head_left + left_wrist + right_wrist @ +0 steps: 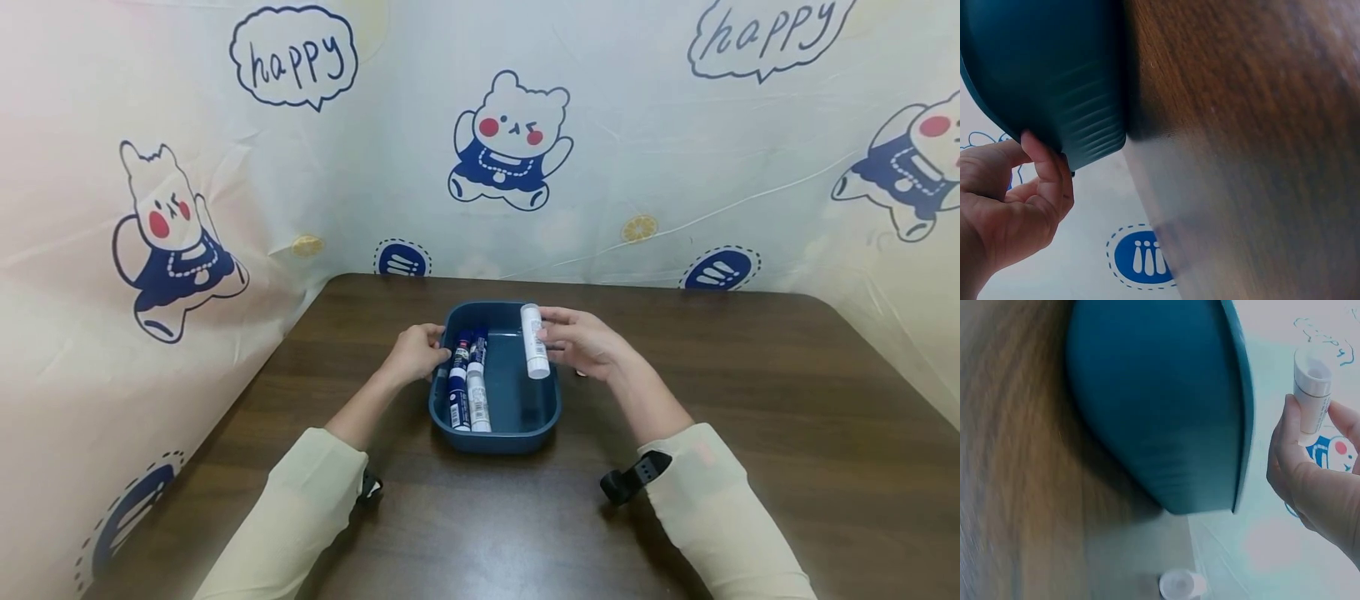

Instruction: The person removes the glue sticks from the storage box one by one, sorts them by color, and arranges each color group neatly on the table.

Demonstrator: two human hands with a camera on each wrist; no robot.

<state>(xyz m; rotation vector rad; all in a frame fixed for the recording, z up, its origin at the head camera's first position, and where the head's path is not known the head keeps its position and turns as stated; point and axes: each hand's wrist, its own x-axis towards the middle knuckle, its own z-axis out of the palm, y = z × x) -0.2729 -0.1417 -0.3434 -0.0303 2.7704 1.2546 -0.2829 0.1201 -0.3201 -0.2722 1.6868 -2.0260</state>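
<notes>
**Right hand [588, 343] pinches a white stick [534, 342] above the blue bin [495, 444] while left hand [415, 357] grips the rim**

We see both forearms angled forward and inward from cream sleeves [716, 500], one hand at each side of the bin. The left hand is closed on the rim, its fingers bent against the wall just under the edge. The right hand is raised higher than the rim, with the white stick pinched between thumb and fingers.

We count one bin and five sticks whose form is plain to us: one in the right hand and four in the bin. Of those four, three are blue-and-white sticks [459, 408] and one is a white-bodied stick [477, 404]. We also find one small white object [1182, 584], only partly shown, on the table [750, 400] near the right hand.

The pinched stick lies directly at the right hand's fingertips, on their left, tilted, above the right part of the bin and apart from the other sticks. The four in the bin lie close together in two rows, just to the right of the left hand and well to the left of the right hand.
</notes>
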